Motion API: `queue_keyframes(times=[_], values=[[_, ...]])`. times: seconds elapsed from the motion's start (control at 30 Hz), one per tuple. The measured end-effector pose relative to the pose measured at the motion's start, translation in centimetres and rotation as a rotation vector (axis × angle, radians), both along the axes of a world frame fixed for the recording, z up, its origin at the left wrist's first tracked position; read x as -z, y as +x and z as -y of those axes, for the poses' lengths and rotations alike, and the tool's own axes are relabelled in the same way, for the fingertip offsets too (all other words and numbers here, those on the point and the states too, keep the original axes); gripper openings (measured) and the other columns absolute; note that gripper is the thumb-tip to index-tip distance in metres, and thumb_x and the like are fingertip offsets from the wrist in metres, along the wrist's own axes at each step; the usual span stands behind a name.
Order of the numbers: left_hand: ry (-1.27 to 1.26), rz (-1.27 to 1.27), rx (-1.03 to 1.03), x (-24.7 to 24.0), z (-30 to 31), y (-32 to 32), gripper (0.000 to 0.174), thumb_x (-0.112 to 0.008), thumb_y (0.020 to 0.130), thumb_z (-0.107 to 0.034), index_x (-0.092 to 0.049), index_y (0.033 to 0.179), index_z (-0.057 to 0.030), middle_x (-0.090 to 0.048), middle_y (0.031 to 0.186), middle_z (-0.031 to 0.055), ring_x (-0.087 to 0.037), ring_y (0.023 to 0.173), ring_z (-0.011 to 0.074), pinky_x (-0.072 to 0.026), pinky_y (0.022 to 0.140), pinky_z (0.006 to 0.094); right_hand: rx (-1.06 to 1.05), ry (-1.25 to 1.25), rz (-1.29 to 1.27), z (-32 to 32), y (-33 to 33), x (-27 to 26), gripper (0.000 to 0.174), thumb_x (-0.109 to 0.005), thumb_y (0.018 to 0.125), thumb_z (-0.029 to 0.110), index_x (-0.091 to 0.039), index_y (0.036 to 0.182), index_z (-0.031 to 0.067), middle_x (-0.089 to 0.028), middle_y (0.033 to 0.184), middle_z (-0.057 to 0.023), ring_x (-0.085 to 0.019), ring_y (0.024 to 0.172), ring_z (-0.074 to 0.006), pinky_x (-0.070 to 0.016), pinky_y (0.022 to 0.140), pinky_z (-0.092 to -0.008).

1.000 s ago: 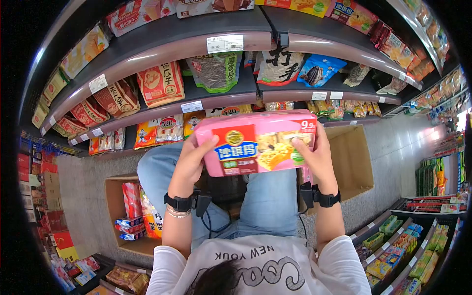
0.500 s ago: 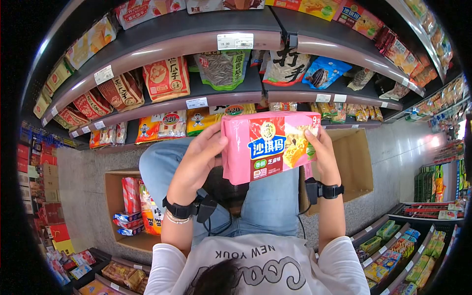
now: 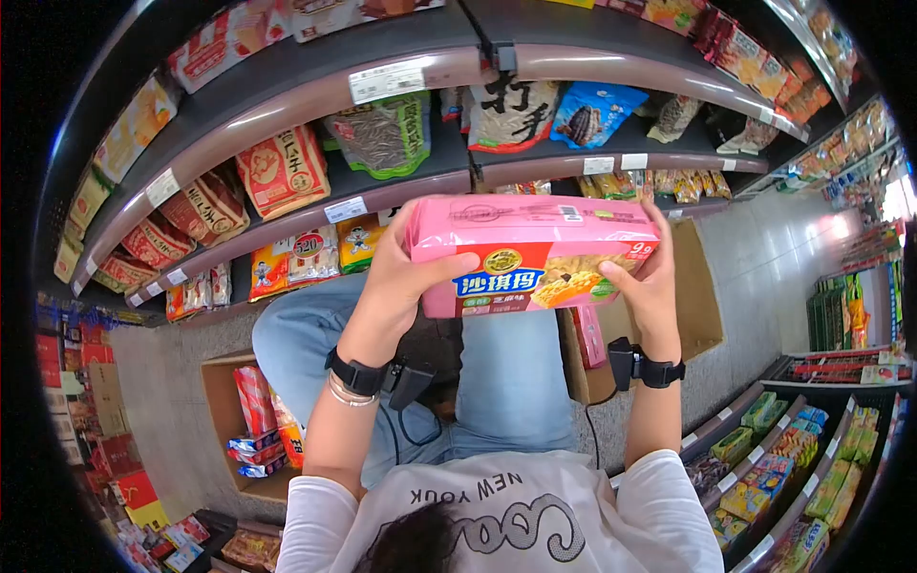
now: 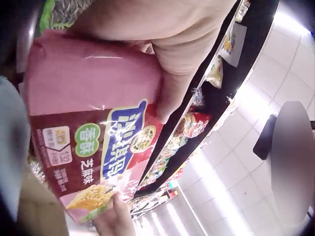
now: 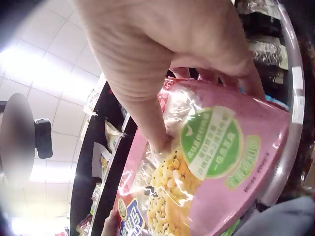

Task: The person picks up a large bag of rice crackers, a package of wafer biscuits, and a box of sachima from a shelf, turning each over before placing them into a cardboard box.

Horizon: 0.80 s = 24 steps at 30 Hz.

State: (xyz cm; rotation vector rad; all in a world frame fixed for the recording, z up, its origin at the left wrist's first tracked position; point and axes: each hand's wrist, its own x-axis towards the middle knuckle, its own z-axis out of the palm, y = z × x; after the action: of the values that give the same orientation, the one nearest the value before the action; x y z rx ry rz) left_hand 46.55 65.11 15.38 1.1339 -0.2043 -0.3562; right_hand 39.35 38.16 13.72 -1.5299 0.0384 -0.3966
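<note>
A pink pack of sachima [image 3: 544,234] is held up over the person's legs, its printed front facing the body and its top tilted into view. The left hand [image 3: 390,282] grips its left end, thumb across the front beside the blue lettering. At the other end the right hand [image 3: 655,294] holds on, its thumb pressed over the food picture. From the left wrist, the pack [image 4: 93,73] shows its plain pink end and the left thumb on its front. A green round label on the pack [image 5: 231,118] faces the right wrist camera, with that hand's fingers wrapped over the edge.
An open cardboard box [image 3: 699,286] stands beyond the right arm, with another pink pack [image 3: 589,336] in it. A second box [image 3: 222,401] at the left holds red and blue packs [image 3: 256,411]. Shelves [image 3: 287,91] of bagged snacks curve across the front; lower racks [image 3: 764,468] flank the right.
The pack swung right with its left end turned toward the body, then tipped so its top shows more. Both hands keep hold. The head view has shifted, showing the pink pack in the right box.
</note>
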Motion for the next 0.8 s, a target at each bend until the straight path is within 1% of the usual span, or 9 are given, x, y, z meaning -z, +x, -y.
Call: queue_keyframes(times=[0.1, 0.13, 0.27, 0.37, 0.4, 0.53, 0.63, 0.73, 0.8], values=[[0.069, 0.100, 0.066, -0.7, 3.2, 0.9, 0.060, -0.081, 0.064, -0.001, -0.052, 0.117, -0.0022, -0.060, 0.110, 0.0049, -0.057, 0.104, 0.0125, -0.0446, 0.092, 0.0279, 0.115, -0.250, 0.079, 3.1, -0.5, 0.1, 0.089, -0.079, 0.068, 0.003, -0.026, 0.140, 0.0018, -0.042, 0.133, -0.0150, -0.046, 0.121, -0.0208, -0.0406, 0.101, -0.0363], [0.086, 0.135, 0.092, -0.8, 4.5, 1.0, 0.062, -0.081, 0.063, -0.001, -0.052, 0.117, -0.0023, -0.060, 0.111, 0.0047, -0.056, 0.104, 0.0130, -0.0438, 0.093, 0.0279, 0.140, -0.168, 0.057, 3.7, -1.0, 0.1, 0.087, -0.081, 0.066, 0.003, -0.033, 0.138, 0.0038, -0.040, 0.136, -0.0148, -0.045, 0.122, -0.0226, -0.0399, 0.102, -0.0368], [0.199, 0.386, 0.198, -0.1, 10.3, 1.0, 0.063, -0.084, 0.060, -0.007, -0.053, 0.115, -0.0030, -0.059, 0.110, 0.0040, -0.056, 0.103, 0.0125, -0.0436, 0.093, 0.0281, 0.282, -0.748, -0.035, 7.1, -3.3, 0.2, 0.071, -0.081, 0.058, 0.000, -0.053, 0.123, 0.0056, -0.046, 0.133, -0.0154, -0.047, 0.122, -0.0300, -0.0412, 0.100, -0.0371], [0.285, 0.524, 0.296, 0.3, 14.1, 0.9, 0.063, -0.086, 0.058, -0.010, -0.055, 0.113, -0.0031, -0.060, 0.108, 0.0048, -0.056, 0.103, 0.0120, -0.0440, 0.091, 0.0281, 0.213, -0.867, -0.096, 8.6, -4.3, 0.2, 0.069, -0.081, 0.057, 0.002, -0.055, 0.120, 0.0054, -0.051, 0.128, -0.0159, -0.049, 0.120, -0.0309, -0.0412, 0.100, -0.0383], [0.273, 0.526, 0.333, 0.9, 15.4, 0.9, 0.063, -0.086, 0.058, -0.010, -0.056, 0.113, -0.0032, -0.060, 0.108, 0.0050, -0.056, 0.103, 0.0120, -0.0440, 0.091, 0.0280, 0.189, -0.728, -0.181, 8.9, -4.7, 0.7, 0.069, -0.080, 0.057, 0.001, -0.054, 0.121, 0.0054, -0.055, 0.122, -0.0155, -0.051, 0.116, -0.0318, -0.0423, 0.098, -0.0384], [0.340, 0.572, 0.405, 4.3, 20.4, 1.0, 0.064, -0.086, 0.057, -0.008, -0.057, 0.113, -0.0039, -0.061, 0.108, 0.0049, -0.057, 0.101, 0.0131, -0.0443, 0.092, 0.0287, 0.123, -0.823, -0.298, 11.0, -5.2, 1.4, 0.069, -0.078, 0.057, -0.001, -0.052, 0.121, 0.0038, -0.058, 0.113, -0.0172, -0.056, 0.105, -0.0347, -0.0450, 0.090, -0.0386], [0.371, 0.577, 0.457, 6.6, 23.3, 1.1, 0.064, -0.085, 0.056, -0.007, -0.057, 0.114, -0.0044, -0.061, 0.109, 0.0064, -0.058, 0.101, 0.0147, -0.0446, 0.092, 0.0298, 0.075, -0.736, -0.347, 12.7, -4.8, 3.1, 0.065, -0.078, 0.056, 0.002, -0.053, 0.115, 0.0037, -0.061, 0.105, -0.0171, -0.058, 0.098, -0.0357, -0.0467, 0.086, -0.0385], [0.434, 0.535, 0.521, 8.6, 25.7, 1.4, 0.066, -0.084, 0.056, -0.007, -0.056, 0.115, -0.0046, -0.061, 0.111, 0.0093, -0.059, 0.101, 0.0177, -0.0451, 0.091, 0.0310, 0.009, -0.821, -0.470, 15.2, -4.2, 4.7, 0.060, -0.079, 0.053, 0.006, -0.054, 0.108, 0.0039, -0.064, 0.098, -0.0171, -0.060, 0.094, -0.0378, -0.0485, 0.081, -0.0394], [0.548, 0.458, 0.499, 10.8, 27.2, 1.3, 0.063, -0.082, 0.059, -0.008, -0.056, 0.116, -0.0045, -0.061, 0.111, 0.0099, -0.060, 0.101, 0.0185, -0.0453, 0.091, 0.0316, 0.002, -0.864, -0.590, 16.3, -3.7, 6.2, 0.058, -0.080, 0.051, 0.008, -0.056, 0.103, 0.0047, -0.064, 0.096, -0.0180, -0.062, 0.091, -0.0351, -0.0494, 0.078, -0.0377]])
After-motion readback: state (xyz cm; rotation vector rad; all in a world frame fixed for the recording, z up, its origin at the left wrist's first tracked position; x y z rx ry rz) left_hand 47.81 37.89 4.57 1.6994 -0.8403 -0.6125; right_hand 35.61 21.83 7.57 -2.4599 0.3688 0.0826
